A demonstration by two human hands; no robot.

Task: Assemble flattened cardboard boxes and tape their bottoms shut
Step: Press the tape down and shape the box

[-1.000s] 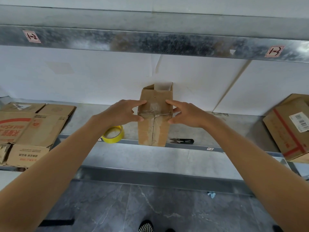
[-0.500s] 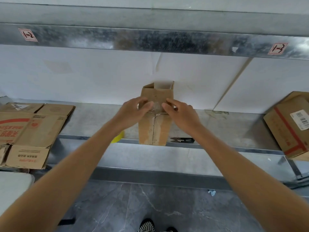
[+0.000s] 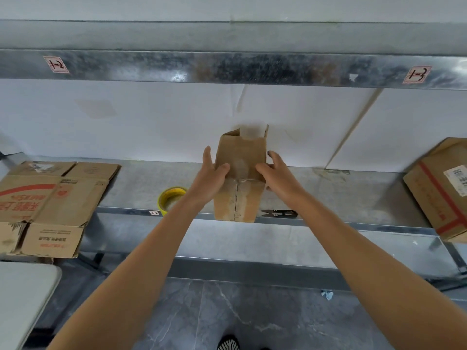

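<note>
On the upper shelf rail [image 3: 227, 68] I can read two red-bordered handwritten tags: the left tag [image 3: 56, 64] looks like "1-2", the right tag [image 3: 417, 74] like "1-3". A tiny white sticker [image 3: 154, 212] on the lower shelf edge seems to say "2-2". The flattened carton [image 3: 48, 205] at left carries red Chinese characters and black print lines, upside down and too small for me to read. The box at right [image 3: 439, 188] bears a barcode label [image 3: 458, 176], digits illegible.
</note>
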